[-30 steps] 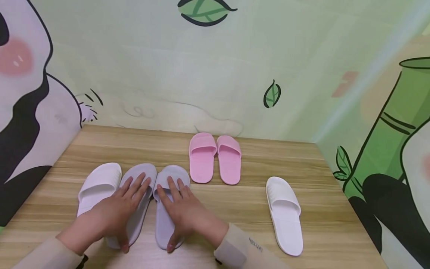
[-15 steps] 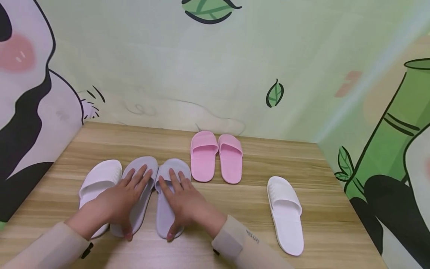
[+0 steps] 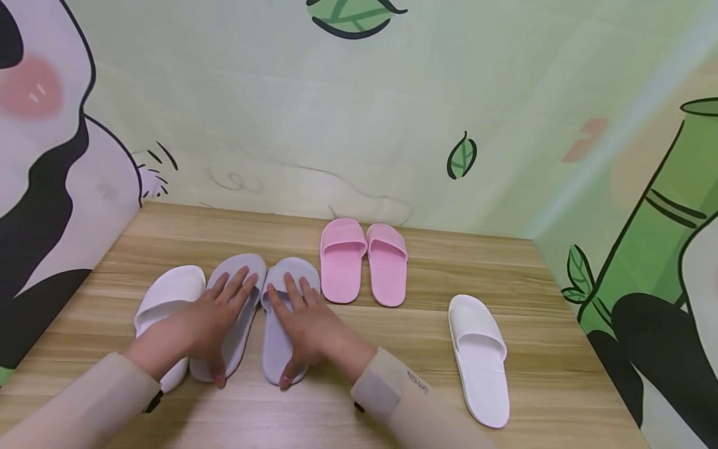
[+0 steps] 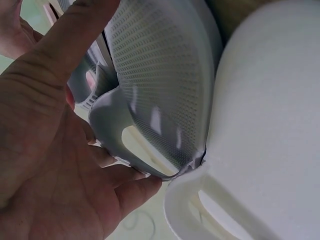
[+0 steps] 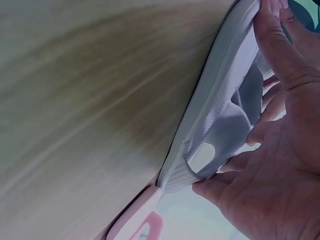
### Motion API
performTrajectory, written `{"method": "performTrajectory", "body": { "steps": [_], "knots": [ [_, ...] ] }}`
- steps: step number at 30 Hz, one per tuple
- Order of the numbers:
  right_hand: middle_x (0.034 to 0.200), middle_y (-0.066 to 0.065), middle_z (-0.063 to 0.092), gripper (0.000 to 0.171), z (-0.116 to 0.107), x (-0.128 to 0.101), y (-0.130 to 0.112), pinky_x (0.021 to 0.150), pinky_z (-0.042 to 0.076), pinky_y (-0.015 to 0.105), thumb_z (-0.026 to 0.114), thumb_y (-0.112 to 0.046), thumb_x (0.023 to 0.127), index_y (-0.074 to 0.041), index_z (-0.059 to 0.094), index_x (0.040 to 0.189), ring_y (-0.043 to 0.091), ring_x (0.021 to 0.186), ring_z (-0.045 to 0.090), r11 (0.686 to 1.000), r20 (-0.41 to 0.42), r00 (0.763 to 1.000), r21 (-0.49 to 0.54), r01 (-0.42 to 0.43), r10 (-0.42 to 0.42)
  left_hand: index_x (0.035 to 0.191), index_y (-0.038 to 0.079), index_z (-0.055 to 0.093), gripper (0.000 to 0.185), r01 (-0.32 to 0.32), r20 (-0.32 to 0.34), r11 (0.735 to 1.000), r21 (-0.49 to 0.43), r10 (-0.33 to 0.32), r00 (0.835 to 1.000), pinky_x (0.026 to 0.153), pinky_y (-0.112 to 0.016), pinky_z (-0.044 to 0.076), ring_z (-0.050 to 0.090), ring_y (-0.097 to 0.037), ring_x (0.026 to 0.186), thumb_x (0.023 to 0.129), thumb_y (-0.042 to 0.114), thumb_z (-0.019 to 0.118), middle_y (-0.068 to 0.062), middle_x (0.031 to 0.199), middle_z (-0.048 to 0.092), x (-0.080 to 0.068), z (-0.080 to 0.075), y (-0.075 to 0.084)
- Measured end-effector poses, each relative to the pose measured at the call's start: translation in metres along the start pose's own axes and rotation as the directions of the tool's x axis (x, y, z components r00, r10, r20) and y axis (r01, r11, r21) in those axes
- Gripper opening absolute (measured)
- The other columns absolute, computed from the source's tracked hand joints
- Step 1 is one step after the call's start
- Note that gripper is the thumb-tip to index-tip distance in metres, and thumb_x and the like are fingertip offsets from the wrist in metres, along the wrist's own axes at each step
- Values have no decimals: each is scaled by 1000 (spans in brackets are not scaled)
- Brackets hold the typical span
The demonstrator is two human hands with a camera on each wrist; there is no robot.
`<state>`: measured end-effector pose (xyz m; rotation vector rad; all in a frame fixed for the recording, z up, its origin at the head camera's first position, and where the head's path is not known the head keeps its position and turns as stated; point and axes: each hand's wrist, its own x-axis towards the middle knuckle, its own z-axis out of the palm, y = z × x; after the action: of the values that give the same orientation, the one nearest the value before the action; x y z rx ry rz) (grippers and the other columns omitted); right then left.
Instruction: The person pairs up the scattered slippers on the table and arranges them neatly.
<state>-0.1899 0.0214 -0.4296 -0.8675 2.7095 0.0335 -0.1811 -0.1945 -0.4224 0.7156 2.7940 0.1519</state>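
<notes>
Two lavender slippers lie side by side on the wooden table, toes pointing away from me. My left hand rests flat on the left lavender slipper, fingers spread over its strap and thumb by the heel. My right hand lies the same way on the right lavender slipper. The left wrist view shows the left hand against the dotted sole of that slipper, which touches a white slipper. In the right wrist view the right hand spans the other lavender slipper.
A white slipper lies against the left lavender one. A pink pair stands near the back wall, just right of the lavender pair. Another white slipper lies alone at the right. Painted walls close in the table on three sides.
Both hands have slid the lavender slippers away from me toward the back wall, drawing their toes closer together. The left white slipper has shifted along with them.
</notes>
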Motion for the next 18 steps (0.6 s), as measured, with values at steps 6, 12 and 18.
{"method": "performTrajectory", "body": {
  "steps": [6,12,18],
  "knots": [
    [176,10,-12,159,-1,7,2,132,16,43,92,-71,54,-28,-10,167,35,163,2,1000,7,1000,-3,-10,10,162,-5,13,169,5,7,1000,23,-5,1000,115,-73,33,15,-65,150,33,50,106,-34,169,5,7,-2,-5],
    [176,10,-13,159,-3,15,6,132,15,43,92,-71,54,-28,-12,166,35,163,1,1000,11,1000,-10,-14,14,162,-7,13,168,-2,18,999,43,1,1000,116,-72,32,16,-64,150,33,49,106,-35,169,6,13,-6,-8],
    [175,11,-14,158,-5,21,9,132,13,42,92,-71,54,-27,-11,167,35,163,0,1000,9,1000,-6,-10,10,161,-8,13,168,-3,34,999,54,1,999,118,-70,30,15,-65,149,34,49,106,-37,168,7,18,-11,-10]
  ]
}}
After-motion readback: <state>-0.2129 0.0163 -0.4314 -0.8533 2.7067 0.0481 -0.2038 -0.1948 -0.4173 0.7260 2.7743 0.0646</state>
